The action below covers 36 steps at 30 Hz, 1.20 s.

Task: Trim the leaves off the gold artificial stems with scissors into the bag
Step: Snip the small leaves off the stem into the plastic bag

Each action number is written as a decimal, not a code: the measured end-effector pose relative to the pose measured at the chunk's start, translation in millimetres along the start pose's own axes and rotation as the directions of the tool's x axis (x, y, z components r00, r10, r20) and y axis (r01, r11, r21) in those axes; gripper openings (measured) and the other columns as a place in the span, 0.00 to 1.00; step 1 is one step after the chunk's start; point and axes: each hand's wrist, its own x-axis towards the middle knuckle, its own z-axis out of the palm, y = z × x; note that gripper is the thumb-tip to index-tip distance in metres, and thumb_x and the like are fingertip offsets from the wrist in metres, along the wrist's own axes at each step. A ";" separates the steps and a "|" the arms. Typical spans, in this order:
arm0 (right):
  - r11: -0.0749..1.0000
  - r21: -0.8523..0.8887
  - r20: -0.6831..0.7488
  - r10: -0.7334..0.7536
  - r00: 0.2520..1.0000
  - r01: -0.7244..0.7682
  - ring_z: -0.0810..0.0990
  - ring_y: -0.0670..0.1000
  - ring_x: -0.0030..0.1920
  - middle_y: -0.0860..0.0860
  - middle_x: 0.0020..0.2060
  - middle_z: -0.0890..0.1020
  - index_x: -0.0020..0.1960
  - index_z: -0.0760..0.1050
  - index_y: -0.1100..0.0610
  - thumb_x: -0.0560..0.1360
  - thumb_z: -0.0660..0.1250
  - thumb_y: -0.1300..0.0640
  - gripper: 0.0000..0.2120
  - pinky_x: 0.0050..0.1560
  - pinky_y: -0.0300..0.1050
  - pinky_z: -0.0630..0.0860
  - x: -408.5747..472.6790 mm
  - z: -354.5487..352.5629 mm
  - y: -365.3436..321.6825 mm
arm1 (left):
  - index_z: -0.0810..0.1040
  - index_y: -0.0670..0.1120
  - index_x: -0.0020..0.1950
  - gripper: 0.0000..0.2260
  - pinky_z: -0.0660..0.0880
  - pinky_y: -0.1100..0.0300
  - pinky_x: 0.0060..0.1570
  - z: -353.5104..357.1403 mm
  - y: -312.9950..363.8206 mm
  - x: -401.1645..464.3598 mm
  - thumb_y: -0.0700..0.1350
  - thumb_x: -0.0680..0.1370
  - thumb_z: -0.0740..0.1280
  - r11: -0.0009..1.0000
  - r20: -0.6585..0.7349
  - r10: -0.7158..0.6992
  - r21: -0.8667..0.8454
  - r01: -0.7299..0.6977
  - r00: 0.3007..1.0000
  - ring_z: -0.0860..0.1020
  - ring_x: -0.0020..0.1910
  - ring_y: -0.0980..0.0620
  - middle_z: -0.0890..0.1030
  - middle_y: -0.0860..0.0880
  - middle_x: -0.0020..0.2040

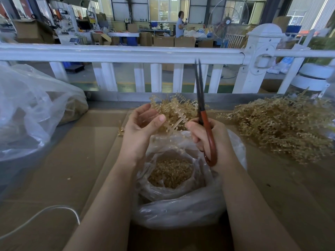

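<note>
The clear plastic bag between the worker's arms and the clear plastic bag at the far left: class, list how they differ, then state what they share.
1. The bag between the arms stands upright with its mouth open upward; the bag at the left lies slumped and crumpled.
2. The middle bag looks smaller; the left bag spreads wider.
3. Gold trimmings show plainly through the middle bag's mouth; the left bag's contents are only dimly seen through its plastic.

Both are clear plastic and rest on the cardboard-covered table.

Cardboard-covered table point(76, 160) bears bag point(181, 205), gold stems point(282, 127), perhaps cable point(54, 209).
</note>
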 end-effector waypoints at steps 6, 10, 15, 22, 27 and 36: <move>0.972 0.228 0.016 -0.051 0.999 0.046 0.66 0.46 0.23 0.49 0.26 0.75 0.45 0.79 0.61 0.78 0.71 0.59 0.06 0.23 0.38 0.61 1.4 -5.6 3.8 | 0.72 0.42 0.67 0.36 0.80 0.58 0.47 2.8 1.5 -2.8 0.43 0.61 0.81 0.962 0.145 -0.251 -0.077 0.264 0.957 0.84 0.51 0.48 0.85 0.46 0.53; 0.955 0.284 0.035 -0.098 0.995 0.084 0.67 0.45 0.23 0.50 0.27 0.76 0.42 0.80 0.59 0.78 0.71 0.58 0.07 0.22 0.36 0.63 1.1 -3.3 6.8 | 0.79 0.44 0.57 0.25 0.76 0.64 0.35 6.0 2.5 -7.6 0.43 0.63 0.82 0.933 0.298 -0.332 -0.037 0.358 0.895 0.80 0.39 0.53 0.85 0.43 0.49; 0.969 0.223 0.033 -0.112 0.993 0.102 0.66 0.48 0.23 0.51 0.28 0.78 0.42 0.80 0.57 0.80 0.69 0.59 0.08 0.24 0.40 0.62 0.2 1.0 6.3 | 0.87 0.48 0.44 0.12 0.72 0.65 0.37 13.0 0.6 -14.6 0.48 0.62 0.79 0.945 0.367 -0.327 0.119 0.305 0.871 0.77 0.37 0.56 0.84 0.47 0.43; 0.985 0.141 0.023 -0.099 0.995 0.095 0.67 0.45 0.22 0.50 0.28 0.79 0.44 0.79 0.58 0.79 0.69 0.59 0.06 0.22 0.37 0.62 -1.0 2.3 4.4 | 0.85 0.48 0.40 0.06 0.79 0.62 0.39 15.0 -0.6 -12.4 0.47 0.66 0.76 0.958 0.304 -0.280 0.033 0.284 0.910 0.83 0.39 0.53 0.86 0.44 0.43; 0.986 0.112 0.022 -0.127 0.992 0.123 0.71 0.41 0.22 0.50 0.28 0.80 0.41 0.79 0.56 0.78 0.71 0.56 0.08 0.24 0.31 0.66 -1.9 4.1 5.2 | 0.85 0.46 0.40 0.06 0.79 0.63 0.38 14.3 -1.2 -11.2 0.45 0.65 0.76 0.952 0.243 -0.288 -0.028 0.304 0.926 0.83 0.36 0.54 0.85 0.46 0.40; 0.925 -0.316 -0.027 -0.232 0.972 0.212 0.78 0.42 0.34 0.43 0.31 0.80 0.38 0.76 0.50 0.62 0.72 0.28 0.25 0.40 0.43 0.75 3.9 4.2 15.4 | 0.83 0.42 0.44 0.08 0.80 0.65 0.40 8.6 0.5 -2.9 0.41 0.66 0.74 0.948 0.000 -0.188 -0.261 0.182 0.982 0.83 0.36 0.56 0.85 0.47 0.38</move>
